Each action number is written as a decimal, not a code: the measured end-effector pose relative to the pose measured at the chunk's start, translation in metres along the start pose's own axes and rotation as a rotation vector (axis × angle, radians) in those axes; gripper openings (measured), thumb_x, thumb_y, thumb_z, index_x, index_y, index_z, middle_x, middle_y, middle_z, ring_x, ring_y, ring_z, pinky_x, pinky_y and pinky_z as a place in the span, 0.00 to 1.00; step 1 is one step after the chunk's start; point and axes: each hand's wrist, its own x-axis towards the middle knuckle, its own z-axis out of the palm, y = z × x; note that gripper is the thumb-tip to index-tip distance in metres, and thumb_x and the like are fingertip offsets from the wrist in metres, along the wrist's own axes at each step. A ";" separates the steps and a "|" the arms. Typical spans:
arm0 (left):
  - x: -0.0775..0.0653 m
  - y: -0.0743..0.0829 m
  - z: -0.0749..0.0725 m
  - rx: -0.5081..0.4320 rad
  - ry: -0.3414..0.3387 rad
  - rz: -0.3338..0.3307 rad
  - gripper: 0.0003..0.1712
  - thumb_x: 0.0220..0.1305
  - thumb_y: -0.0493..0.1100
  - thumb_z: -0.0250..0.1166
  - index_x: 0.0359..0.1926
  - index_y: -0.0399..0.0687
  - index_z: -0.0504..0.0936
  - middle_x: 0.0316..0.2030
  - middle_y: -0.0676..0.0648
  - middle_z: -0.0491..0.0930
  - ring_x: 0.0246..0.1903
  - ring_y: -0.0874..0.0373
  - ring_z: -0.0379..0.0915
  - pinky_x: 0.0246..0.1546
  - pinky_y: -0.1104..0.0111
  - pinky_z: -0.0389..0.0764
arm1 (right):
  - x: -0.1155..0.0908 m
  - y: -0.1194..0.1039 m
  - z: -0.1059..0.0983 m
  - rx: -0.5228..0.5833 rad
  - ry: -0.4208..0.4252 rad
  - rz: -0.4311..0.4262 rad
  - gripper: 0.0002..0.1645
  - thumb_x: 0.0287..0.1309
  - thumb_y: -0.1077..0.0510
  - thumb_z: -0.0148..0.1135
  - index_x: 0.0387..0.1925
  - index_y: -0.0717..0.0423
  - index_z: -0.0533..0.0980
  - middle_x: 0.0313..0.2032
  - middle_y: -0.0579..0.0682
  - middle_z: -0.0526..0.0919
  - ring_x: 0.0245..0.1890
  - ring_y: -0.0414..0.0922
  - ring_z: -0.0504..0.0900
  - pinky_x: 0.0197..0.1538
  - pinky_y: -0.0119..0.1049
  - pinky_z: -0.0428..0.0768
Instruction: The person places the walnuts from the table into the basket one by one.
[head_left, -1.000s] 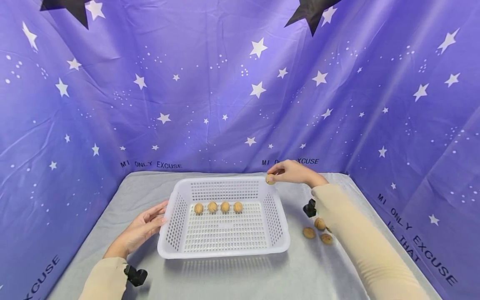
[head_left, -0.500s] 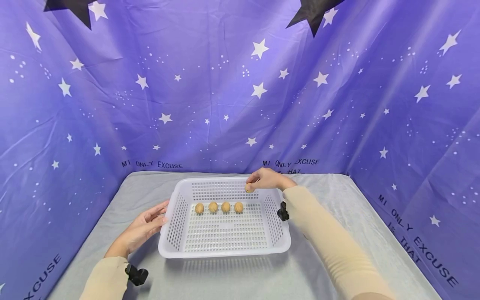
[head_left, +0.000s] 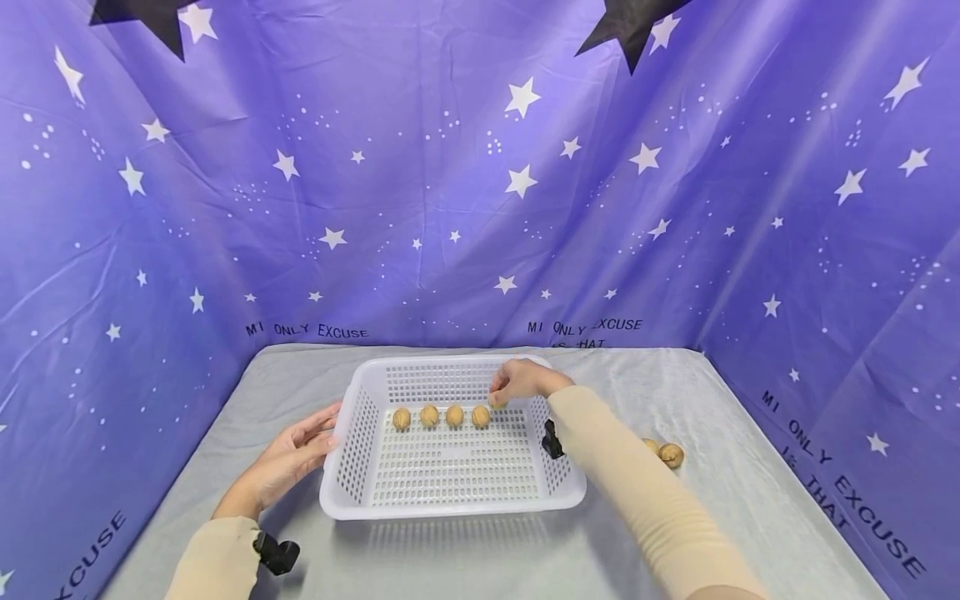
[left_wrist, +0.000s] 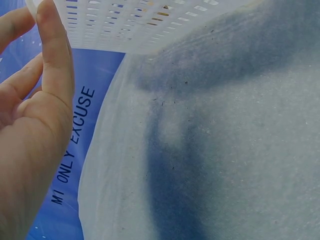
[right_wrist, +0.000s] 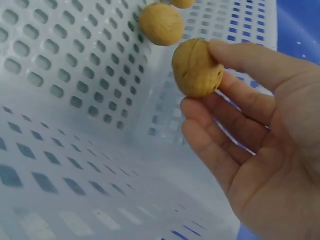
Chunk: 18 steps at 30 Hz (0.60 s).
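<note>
A white plastic basket (head_left: 453, 505) with slotted walls stands on the grey cloth. Several walnuts (head_left: 454, 416) sit in a row on its floor towards the back wall. My left hand (head_left: 281, 462) holds the basket's left rim; in the left wrist view the thumb (left_wrist: 52, 45) lies against the rim. Inside the basket, my right hand (head_left: 525, 379) pinches a walnut (right_wrist: 195, 70) between thumb and fingers, just right of the row's end. The right wrist view shows this walnut close beside another walnut (right_wrist: 161, 24); whether it touches the floor cannot be told.
More walnuts (head_left: 671, 455) lie on the cloth right of the basket, partly hidden by the right sleeve (head_left: 630, 475). Blue-purple curtains (head_left: 450, 208) with white stars hang behind and at both sides of the table (head_left: 420, 567).
My right hand has carried the walnut from above the basket's back right corner leftward, then down to the right end of the row. The left hand stays at the rim.
</note>
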 end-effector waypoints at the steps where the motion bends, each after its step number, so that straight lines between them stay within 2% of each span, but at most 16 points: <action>1: 0.000 0.000 0.000 -0.002 0.000 0.001 0.38 0.73 0.31 0.57 0.77 0.33 0.50 0.68 0.37 0.66 0.57 0.56 0.76 0.56 0.64 0.78 | 0.000 0.000 0.002 -0.014 -0.004 0.014 0.12 0.55 0.54 0.74 0.41 0.51 0.83 0.39 0.42 0.85 0.43 0.42 0.81 0.55 0.45 0.79; 9: 0.001 0.000 0.000 0.012 0.005 0.006 0.38 0.73 0.32 0.57 0.77 0.34 0.50 0.69 0.34 0.64 0.58 0.57 0.75 0.57 0.65 0.78 | -0.001 0.001 0.012 -0.109 0.000 0.065 0.15 0.50 0.58 0.77 0.42 0.53 0.84 0.39 0.43 0.84 0.42 0.43 0.80 0.56 0.43 0.78; 14: 0.001 -0.001 0.000 0.003 -0.008 0.014 0.38 0.73 0.31 0.56 0.77 0.34 0.49 0.69 0.35 0.64 0.58 0.56 0.75 0.57 0.64 0.78 | -0.001 0.002 0.017 -0.105 -0.006 0.109 0.19 0.48 0.59 0.78 0.44 0.53 0.84 0.40 0.43 0.84 0.45 0.44 0.80 0.59 0.46 0.77; 18: 0.000 -0.003 -0.001 -0.009 -0.021 0.026 0.38 0.73 0.30 0.55 0.77 0.33 0.49 0.69 0.37 0.66 0.59 0.55 0.75 0.57 0.64 0.77 | -0.001 0.000 0.016 -0.116 -0.007 0.112 0.21 0.48 0.57 0.78 0.46 0.53 0.84 0.43 0.44 0.84 0.47 0.46 0.80 0.59 0.48 0.77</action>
